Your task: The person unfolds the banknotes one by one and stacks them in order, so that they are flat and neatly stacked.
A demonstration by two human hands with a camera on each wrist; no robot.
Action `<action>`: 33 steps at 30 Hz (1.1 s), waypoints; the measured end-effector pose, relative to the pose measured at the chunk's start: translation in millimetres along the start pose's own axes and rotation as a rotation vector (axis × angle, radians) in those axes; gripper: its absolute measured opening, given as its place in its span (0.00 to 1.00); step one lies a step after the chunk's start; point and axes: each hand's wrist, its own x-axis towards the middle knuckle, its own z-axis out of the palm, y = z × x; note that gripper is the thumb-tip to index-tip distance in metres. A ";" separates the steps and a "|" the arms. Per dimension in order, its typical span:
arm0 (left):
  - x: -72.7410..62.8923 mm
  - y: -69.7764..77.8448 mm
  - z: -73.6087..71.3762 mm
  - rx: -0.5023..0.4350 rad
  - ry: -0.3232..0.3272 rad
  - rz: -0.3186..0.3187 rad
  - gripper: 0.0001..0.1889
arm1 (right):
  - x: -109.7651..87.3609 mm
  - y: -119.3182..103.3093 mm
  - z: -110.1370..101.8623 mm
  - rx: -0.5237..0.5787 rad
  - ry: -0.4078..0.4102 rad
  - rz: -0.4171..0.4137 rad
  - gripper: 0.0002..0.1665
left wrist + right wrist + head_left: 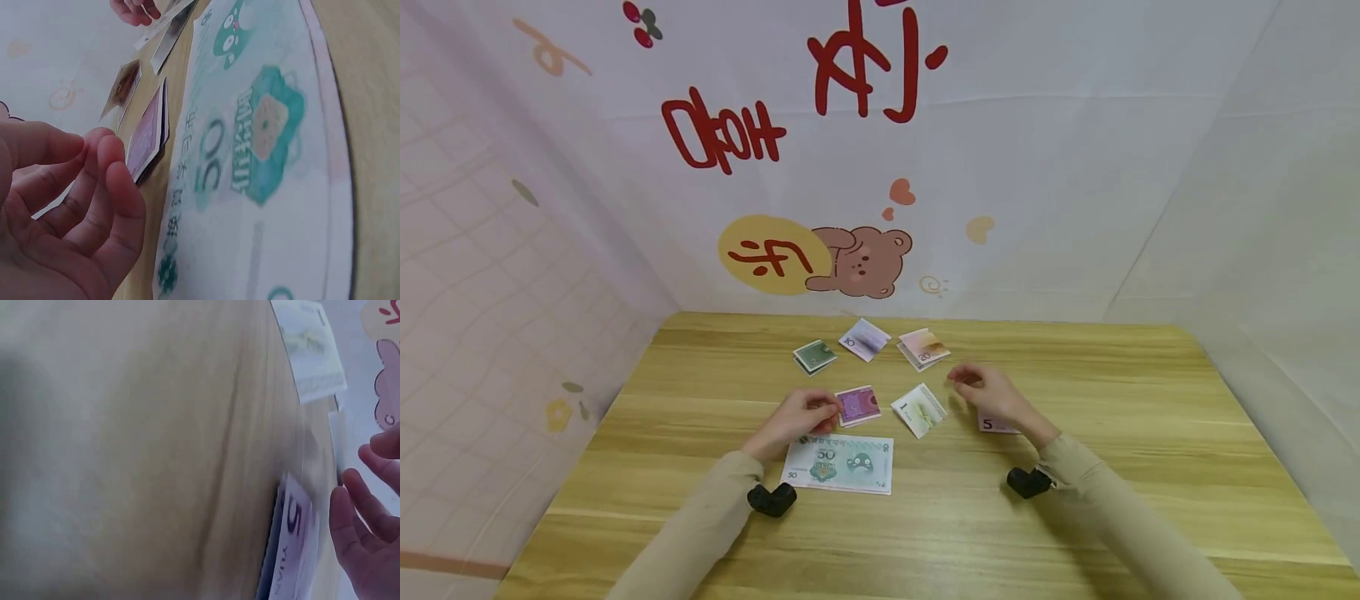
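Observation:
My left hand hovers at the left edge of a folded purple note, its fingers loosely curled and the thumb near the fingertips. Nothing shows between them in the left wrist view. Just below that hand, a flat green 50 note lies unfolded on the table. The right hand is raised over a folded note marked 5, partly hidden under the hand and wrist. Its fingers are bent and hold nothing. Between the hands lies a folded note marked 1.
Farther back lie a folded dark green note, a note marked 10 and a folded note marked 20. The wooden table meets a printed cloth backdrop behind.

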 end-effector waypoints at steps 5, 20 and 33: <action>7.3 3.9 8.9 -0.017 0.043 -0.031 0.09 | 11.1 5.4 -2.8 -0.011 0.022 -0.027 0.14; 30.1 10.2 39.5 -0.063 0.016 0.034 0.10 | 44.0 22.8 7.0 -0.165 0.152 0.018 0.14; 57.0 26.9 56.5 -0.090 0.105 0.002 0.10 | 64.5 23.1 11.5 -0.140 0.196 -0.031 0.16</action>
